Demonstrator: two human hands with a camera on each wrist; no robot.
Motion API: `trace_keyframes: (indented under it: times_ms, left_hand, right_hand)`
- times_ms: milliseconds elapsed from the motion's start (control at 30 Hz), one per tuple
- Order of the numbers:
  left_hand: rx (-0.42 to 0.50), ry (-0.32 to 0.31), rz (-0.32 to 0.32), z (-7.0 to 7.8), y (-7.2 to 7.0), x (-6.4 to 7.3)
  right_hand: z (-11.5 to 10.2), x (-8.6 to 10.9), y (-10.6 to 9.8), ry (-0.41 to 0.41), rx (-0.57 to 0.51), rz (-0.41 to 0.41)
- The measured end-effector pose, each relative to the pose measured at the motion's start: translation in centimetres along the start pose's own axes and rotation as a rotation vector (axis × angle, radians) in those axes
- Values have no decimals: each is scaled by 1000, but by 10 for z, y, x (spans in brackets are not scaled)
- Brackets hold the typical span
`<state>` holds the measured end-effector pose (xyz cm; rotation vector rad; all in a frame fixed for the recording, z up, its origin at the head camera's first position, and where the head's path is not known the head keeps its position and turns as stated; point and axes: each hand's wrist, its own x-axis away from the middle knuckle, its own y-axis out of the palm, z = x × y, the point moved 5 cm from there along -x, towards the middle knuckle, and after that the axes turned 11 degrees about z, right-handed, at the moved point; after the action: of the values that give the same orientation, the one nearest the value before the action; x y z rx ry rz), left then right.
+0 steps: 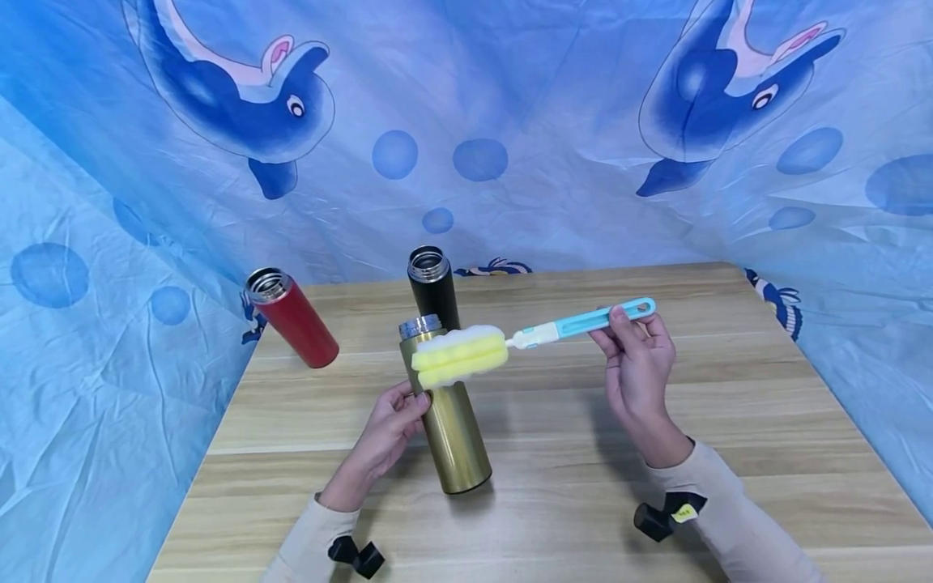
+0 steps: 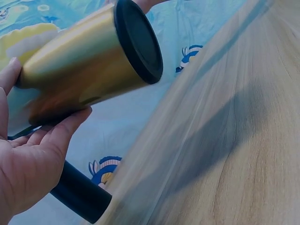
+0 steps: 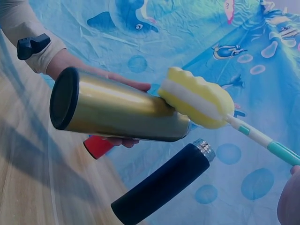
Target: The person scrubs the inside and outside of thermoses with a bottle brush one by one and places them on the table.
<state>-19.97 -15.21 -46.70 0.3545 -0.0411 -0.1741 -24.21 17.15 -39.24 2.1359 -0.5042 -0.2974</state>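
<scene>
My left hand grips a gold thermos bottle round its upper half and holds it tilted above the table; its black base shows in the left wrist view. The bottle's mouth is uncapped, with a bare metal rim. In my right hand is a bottle brush, pinched near the end of its blue and white handle. The brush's yellow and white sponge head lies across the outside of the gold bottle's upper part in the head view, just below the mouth.
A black bottle without a lid stands behind the gold one. To the left stands an uncapped red bottle. The wooden table is backed by a blue curtain with dolphin prints.
</scene>
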Motion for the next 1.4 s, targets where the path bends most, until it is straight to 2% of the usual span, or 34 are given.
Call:
trace_keyframes:
  times_ms: [200,367,467,700,1000,1233,1400]
  left_hand:
    - [10,-3,-15,2,0,1]
    - [5,-3,9,3,-4,1]
    - [17,2,36,5,-7,1]
    - [31,19,99,13,-12,2]
    - [51,34,153,21,-20,-2]
    - [66,85,252,27,-28,-4]
    - [85,95,308,30,-34,-7]
  right_hand:
    - [1,0,-2,22,2,12]
    - [2,1,-4,35,43,16]
    - [2,2,-4,37,80,5]
    - [5,6,-7,77,62,-14]
    - [6,12,-11,116,102,-37]
    - [7,16,-15,136,137,-77]
    - [6,18,-19,138,163,-108]
